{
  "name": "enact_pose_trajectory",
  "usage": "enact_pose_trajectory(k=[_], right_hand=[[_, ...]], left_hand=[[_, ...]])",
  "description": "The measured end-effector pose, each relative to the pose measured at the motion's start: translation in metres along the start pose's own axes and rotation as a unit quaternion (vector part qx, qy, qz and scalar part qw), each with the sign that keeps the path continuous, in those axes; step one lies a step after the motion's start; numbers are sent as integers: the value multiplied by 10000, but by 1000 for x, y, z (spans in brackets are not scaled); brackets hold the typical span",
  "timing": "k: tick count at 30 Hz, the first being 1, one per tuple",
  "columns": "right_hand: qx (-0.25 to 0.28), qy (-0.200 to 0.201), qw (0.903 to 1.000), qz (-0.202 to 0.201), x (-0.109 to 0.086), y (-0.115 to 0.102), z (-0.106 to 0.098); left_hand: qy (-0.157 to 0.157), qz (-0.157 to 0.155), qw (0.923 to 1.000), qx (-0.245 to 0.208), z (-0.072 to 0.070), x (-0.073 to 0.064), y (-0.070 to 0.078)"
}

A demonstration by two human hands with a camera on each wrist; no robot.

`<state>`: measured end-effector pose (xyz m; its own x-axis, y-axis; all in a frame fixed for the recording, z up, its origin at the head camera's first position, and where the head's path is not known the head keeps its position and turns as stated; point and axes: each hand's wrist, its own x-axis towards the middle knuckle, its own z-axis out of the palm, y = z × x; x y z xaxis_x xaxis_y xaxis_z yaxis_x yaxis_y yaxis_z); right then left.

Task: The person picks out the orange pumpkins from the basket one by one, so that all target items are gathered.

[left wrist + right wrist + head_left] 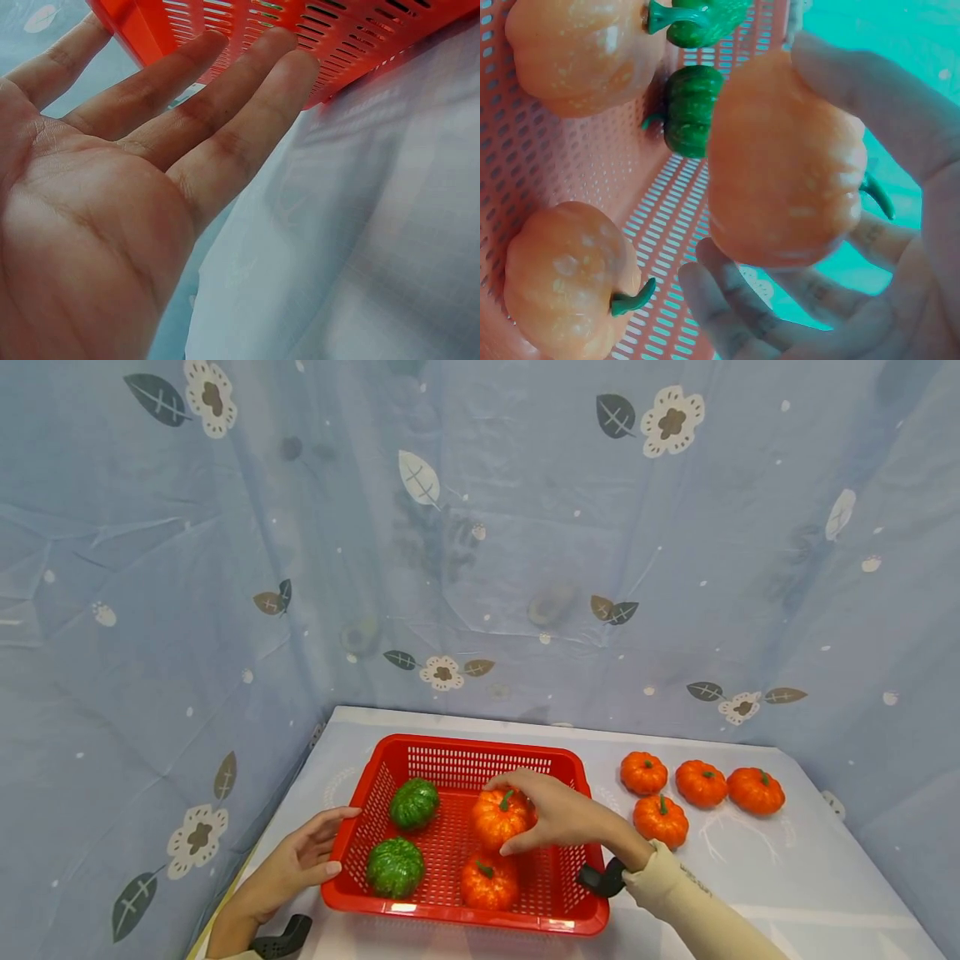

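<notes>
My right hand grips an orange toy pumpkin by its sides, thumb and fingers around it, over the red basket. In the right wrist view the held pumpkin hangs above the basket floor, its green stem toward the palm. Two more orange pumpkins, one nearer and one by the front wall, sit inside. Two green pumpkins lie in the basket's left half. My left hand is at the basket's left side, its extended fingertips against the slotted wall.
Several orange pumpkins stand on the white-covered table to the right of the basket. A blue patterned curtain hangs behind the table and along its sides.
</notes>
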<state>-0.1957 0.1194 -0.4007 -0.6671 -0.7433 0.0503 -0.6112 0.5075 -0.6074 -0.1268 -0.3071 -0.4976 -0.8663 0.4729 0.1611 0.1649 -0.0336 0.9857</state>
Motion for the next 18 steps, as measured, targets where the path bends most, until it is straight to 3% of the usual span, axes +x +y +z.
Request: enact_pose_trajectory(k=[7, 18], right_hand=[[204, 323, 9987, 342, -6, -1, -5], [322, 845, 9951, 404, -22, 6, -14]], left_hand=[[-97, 135, 9998, -103, -1, 0, -2], [-24, 57, 10000, -21, -2, -1, -1]])
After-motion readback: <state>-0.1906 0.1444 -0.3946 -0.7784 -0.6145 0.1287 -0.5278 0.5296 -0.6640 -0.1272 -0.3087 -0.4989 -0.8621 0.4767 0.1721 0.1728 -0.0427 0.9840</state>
